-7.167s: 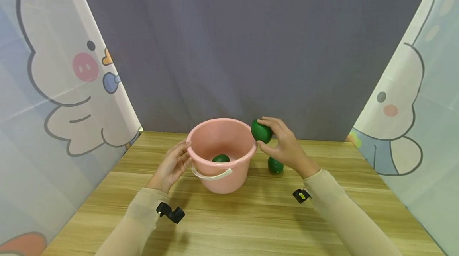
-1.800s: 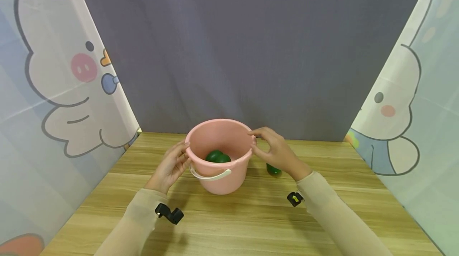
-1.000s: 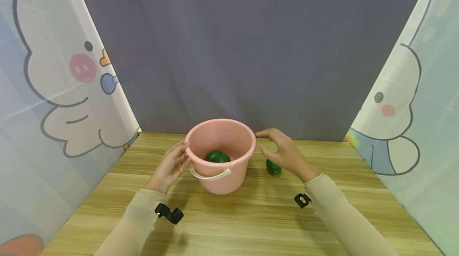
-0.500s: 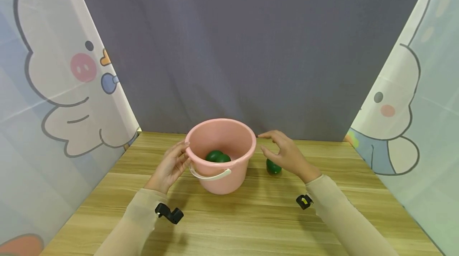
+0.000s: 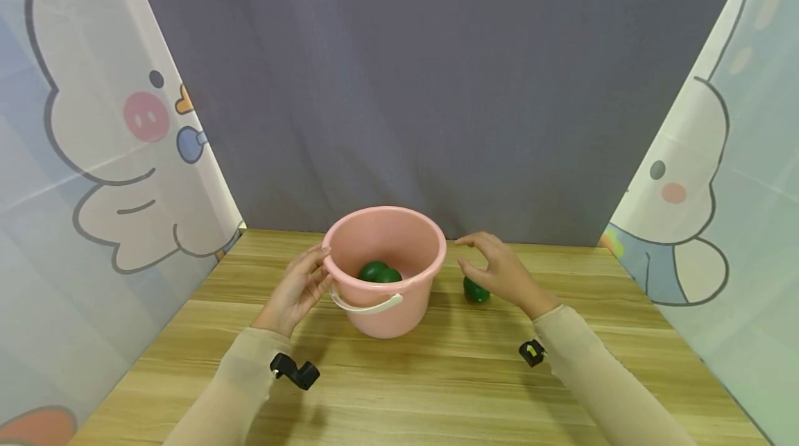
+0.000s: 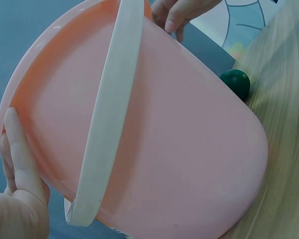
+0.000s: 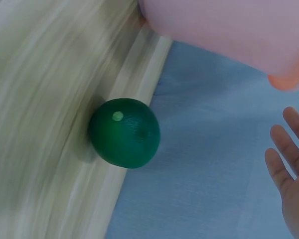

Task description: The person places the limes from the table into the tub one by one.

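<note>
A green fruit (image 5: 476, 290) is lying on the table (image 5: 437, 390) just to the right of the pink bucket (image 5: 385, 293), where 2 more green fruits (image 5: 377, 272) are sitting. The right hand (image 5: 499, 272) is hovering over the lone fruit, fingers spread and holding nothing. The left hand (image 5: 296, 290) is bracing the bucket's rim with straight fingers. Closing around the round fruit's widest part would likely keep it from rolling.

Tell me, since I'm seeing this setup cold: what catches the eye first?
A pink bucket stands mid-table with green fruit inside, the left hand touching its rim. One more green fruit lies on the wood just right of it, under the open right hand. Cartoon curtains flank the scene.
</note>
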Demonstrator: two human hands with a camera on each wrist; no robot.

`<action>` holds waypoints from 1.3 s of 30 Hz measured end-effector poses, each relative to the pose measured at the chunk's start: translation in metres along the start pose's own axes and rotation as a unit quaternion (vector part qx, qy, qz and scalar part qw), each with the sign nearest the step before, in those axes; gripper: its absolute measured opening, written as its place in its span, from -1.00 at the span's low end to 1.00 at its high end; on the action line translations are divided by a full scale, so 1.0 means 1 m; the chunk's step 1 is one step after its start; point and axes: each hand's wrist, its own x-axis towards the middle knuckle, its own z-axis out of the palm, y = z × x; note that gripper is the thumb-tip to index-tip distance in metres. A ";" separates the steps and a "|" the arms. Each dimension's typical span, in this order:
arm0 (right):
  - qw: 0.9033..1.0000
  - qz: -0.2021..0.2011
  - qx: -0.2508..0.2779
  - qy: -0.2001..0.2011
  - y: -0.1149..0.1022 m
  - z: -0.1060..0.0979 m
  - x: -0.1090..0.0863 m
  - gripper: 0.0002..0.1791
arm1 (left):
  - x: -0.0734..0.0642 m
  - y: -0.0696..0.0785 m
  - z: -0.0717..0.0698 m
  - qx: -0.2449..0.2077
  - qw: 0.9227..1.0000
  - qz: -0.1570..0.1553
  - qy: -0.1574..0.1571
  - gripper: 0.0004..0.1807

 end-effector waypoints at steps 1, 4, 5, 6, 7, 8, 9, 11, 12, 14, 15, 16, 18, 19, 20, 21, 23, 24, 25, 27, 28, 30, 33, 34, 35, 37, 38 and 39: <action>1.000 0.002 -0.003 -0.003 0.000 0.001 -0.001 -0.59 | 0.000 0.000 0.000 0.001 1.000 0.000 0.000 -0.76; 1.000 0.014 -0.010 -0.015 0.000 0.002 -0.002 -0.59 | 0.000 0.000 0.000 0.004 1.000 -0.002 0.001 -0.75; 1.000 0.017 -0.011 -0.018 0.000 0.003 -0.003 -0.59 | 0.000 0.000 0.000 0.005 1.000 -0.002 0.001 -0.74; 1.000 0.022 -0.011 -0.020 0.000 0.003 -0.003 -0.59 | 0.000 0.000 0.000 0.004 1.000 -0.001 0.002 -0.74; 0.999 0.024 -0.010 -0.021 0.000 0.003 -0.004 -0.60 | 0.000 0.000 0.000 0.003 1.000 -0.001 0.002 -0.74; 0.999 0.028 -0.007 -0.023 0.000 0.004 -0.004 -0.60 | 0.000 0.000 0.000 0.002 1.000 -0.001 0.002 -0.75; 0.999 0.030 -0.007 -0.025 0.001 0.004 -0.005 -0.60 | 0.000 -0.001 0.000 0.001 1.000 -0.001 0.003 -0.76; 0.999 0.034 -0.006 -0.028 0.002 0.005 -0.006 -0.60 | 0.001 -0.001 0.000 -0.001 1.000 0.001 0.005 -0.79; 0.999 0.036 -0.005 -0.030 0.003 0.005 -0.006 -0.60 | 0.001 -0.002 -0.001 -0.002 1.000 0.002 0.006 -0.80; 0.999 0.039 -0.004 -0.035 0.005 0.006 -0.007 -0.59 | 0.001 -0.002 -0.001 -0.002 1.000 0.002 0.007 -0.82; 0.998 0.040 -0.007 -0.037 0.006 0.007 -0.008 -0.59 | 0.001 -0.003 -0.001 -0.001 1.000 0.003 0.008 -0.82; 0.998 0.041 -0.010 -0.039 0.008 0.008 -0.008 -0.59 | 0.001 -0.003 -0.001 -0.002 1.000 0.003 0.007 -0.81; 0.998 0.042 -0.017 -0.043 0.010 0.011 -0.010 -0.59 | 0.002 -0.003 -0.002 -0.001 1.000 0.003 0.006 -0.80; 0.998 0.044 -0.021 -0.045 0.011 0.012 -0.011 -0.59 | 0.001 -0.003 -0.001 -0.002 1.000 0.003 0.006 -0.80; 0.998 0.046 -0.025 -0.047 0.012 0.013 -0.011 -0.59 | 0.001 -0.003 -0.001 -0.002 1.000 0.004 0.005 -0.80; 0.997 0.050 -0.029 -0.050 0.012 0.014 -0.012 -0.59 | 0.001 -0.002 -0.001 -0.002 1.000 0.004 0.005 -0.80; 0.996 0.058 -0.030 -0.055 0.013 0.016 -0.014 -0.59 | 0.001 -0.002 -0.001 -0.004 1.000 0.003 0.004 -0.82; 0.996 0.062 -0.029 -0.058 0.013 0.017 -0.015 -0.59 | 0.001 -0.002 -0.001 -0.005 1.000 0.003 0.004 -0.83; 0.996 0.066 -0.029 -0.060 0.013 0.018 -0.016 -0.59 | 0.001 -0.002 -0.001 -0.005 1.000 0.003 0.005 -0.84; 0.995 0.072 -0.027 -0.064 0.013 0.019 -0.017 -0.58 | 0.001 -0.002 -0.001 -0.005 1.000 0.003 0.005 -0.85; 0.995 0.074 -0.025 -0.065 0.013 0.019 -0.017 -0.58 | 0.001 -0.002 -0.001 -0.005 1.000 0.002 0.005 -0.85; 0.994 0.078 -0.025 -0.067 0.013 0.020 -0.018 -0.58 | 0.001 -0.002 -0.001 -0.004 1.000 0.002 0.005 -0.83; 0.994 0.082 -0.032 -0.071 0.015 0.021 -0.019 -0.58 | 0.001 -0.002 -0.001 -0.003 1.000 0.001 0.005 -0.81; 0.993 0.083 -0.034 -0.072 0.015 0.021 -0.020 -0.58 | 0.001 -0.002 -0.001 -0.001 1.000 0.002 0.005 -0.80; 0.993 0.084 -0.039 -0.073 0.016 0.022 -0.020 -0.58 | 0.001 -0.002 -0.001 -0.001 1.000 0.002 0.004 -0.80; 0.992 0.086 -0.047 -0.075 0.017 0.023 -0.022 -0.58 | 0.002 -0.003 -0.002 0.000 1.000 0.003 0.003 -0.80; 0.992 0.087 -0.050 -0.076 0.018 0.023 -0.022 -0.57 | 0.002 -0.003 -0.002 0.000 1.000 0.004 0.002 -0.80; 0.992 0.087 -0.052 -0.075 0.018 0.023 -0.023 -0.57 | 0.002 -0.003 -0.002 0.001 1.000 0.003 -0.001 -0.81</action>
